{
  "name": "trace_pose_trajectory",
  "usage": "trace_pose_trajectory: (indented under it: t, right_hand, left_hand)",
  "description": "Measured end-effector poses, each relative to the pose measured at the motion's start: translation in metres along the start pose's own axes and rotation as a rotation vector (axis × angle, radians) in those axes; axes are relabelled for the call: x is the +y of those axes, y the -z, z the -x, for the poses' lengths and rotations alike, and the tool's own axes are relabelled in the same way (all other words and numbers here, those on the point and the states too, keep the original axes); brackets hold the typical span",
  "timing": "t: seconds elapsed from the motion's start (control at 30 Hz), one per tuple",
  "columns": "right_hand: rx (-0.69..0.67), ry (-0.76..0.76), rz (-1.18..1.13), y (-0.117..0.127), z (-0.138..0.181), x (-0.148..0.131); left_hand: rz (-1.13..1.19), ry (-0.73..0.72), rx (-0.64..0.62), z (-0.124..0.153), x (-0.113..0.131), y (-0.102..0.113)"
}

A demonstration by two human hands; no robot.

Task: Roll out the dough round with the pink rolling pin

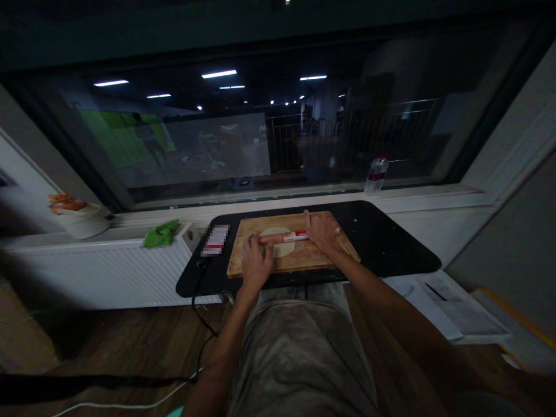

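Note:
A wooden board point(321, 258) lies on a small black table point(391, 243). On the board sits a flat round of pale dough point(284, 249). Across the dough lies a rolling pin point(289, 237) wrapped in red and white. My left hand point(255, 263) rests on the pin's left end, fingers curved over it. My right hand point(320, 230) lies flat on the pin's right end, fingers stretched forward.
A plastic water bottle point(376, 174) stands on the window sill behind the table. A green cloth point(161, 234) and a white bowl point(82, 219) sit on the radiator at left. A black cable point(200, 301) hangs off the table's left edge. Papers point(452, 310) lie low at right.

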State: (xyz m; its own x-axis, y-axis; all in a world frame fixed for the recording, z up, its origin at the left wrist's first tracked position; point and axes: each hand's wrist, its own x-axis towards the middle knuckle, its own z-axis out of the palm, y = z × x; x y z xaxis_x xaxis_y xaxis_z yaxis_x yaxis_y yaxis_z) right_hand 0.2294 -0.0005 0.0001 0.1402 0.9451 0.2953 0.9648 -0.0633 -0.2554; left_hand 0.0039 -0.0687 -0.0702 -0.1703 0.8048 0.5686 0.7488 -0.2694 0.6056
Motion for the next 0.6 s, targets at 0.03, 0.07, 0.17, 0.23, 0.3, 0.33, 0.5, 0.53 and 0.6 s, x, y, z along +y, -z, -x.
trace_pose_trajectory:
  t: [0.03,0.07,0.17,0.23,0.3,0.33,0.5,0.53,0.6]
  right_hand:
    - [0.005,0.004,0.002,0.001,0.001,-0.001]
    - [0.005,0.015,0.003,0.001,0.001,-0.001]
    - [-0.031,0.121,-0.008,-0.001,0.001,0.000]
    - [-0.057,0.224,-0.017,-0.003,0.001,0.001]
    - [-0.061,0.320,-0.031,-0.005,0.000,0.002]
    - [-0.055,0.362,-0.043,-0.005,0.000,0.003]
    - [-0.050,0.492,-0.099,-0.009,0.001,0.005]
    - [-0.055,0.498,-0.102,-0.011,0.000,0.005]
    - [-0.062,0.506,-0.104,-0.016,-0.001,0.006]
  left_hand:
    - [-0.045,-0.008,-0.036,0.001,0.001,0.000]
    - [-0.084,-0.013,-0.068,0.001,0.003,0.000]
    - [-0.158,-0.008,-0.115,0.000,0.005,0.000]
    - [-0.160,-0.002,-0.130,-0.005,0.003,0.000]
    - [-0.112,-0.017,-0.162,-0.014,-0.003,0.003]
    - [-0.067,-0.035,-0.181,-0.020,-0.008,0.004]
    - [0.183,-0.067,-0.171,-0.057,-0.036,0.014]
    - [0.219,-0.049,-0.144,-0.063,-0.041,0.014]
    - [0.244,0.006,-0.124,-0.071,-0.048,0.012]
